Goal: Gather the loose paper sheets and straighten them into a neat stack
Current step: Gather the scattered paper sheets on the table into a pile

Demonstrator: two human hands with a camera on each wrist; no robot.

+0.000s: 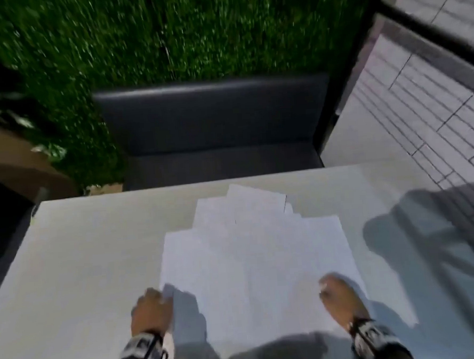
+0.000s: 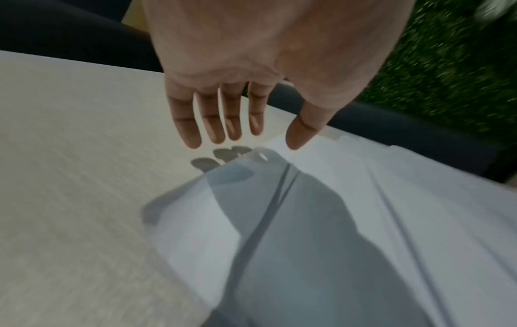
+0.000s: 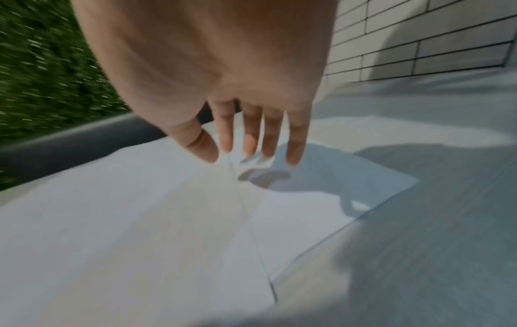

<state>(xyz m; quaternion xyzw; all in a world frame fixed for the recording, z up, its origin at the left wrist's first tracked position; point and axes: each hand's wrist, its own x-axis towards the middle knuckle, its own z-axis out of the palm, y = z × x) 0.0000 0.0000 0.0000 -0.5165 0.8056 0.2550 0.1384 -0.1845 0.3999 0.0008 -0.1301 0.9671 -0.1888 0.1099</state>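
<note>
Left hand (image 2: 251, 66) and right hand (image 3: 212, 73): fingers extended, released, grasping nothing, poised just above the paper sheets (image 1: 252, 261). Sheets lie fanned and overlapping between and ahead of both hands on the table (image 1: 82, 258). Contact uncertain; frames blurred.

Dark bench (image 1: 212, 119), green hedge wall (image 1: 110, 40)

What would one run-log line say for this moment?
stage: gathering begins | paper sheets: spread, overlapping on table | left hand: open at left edge | right hand: open over right side | stack: not yet formed
</note>
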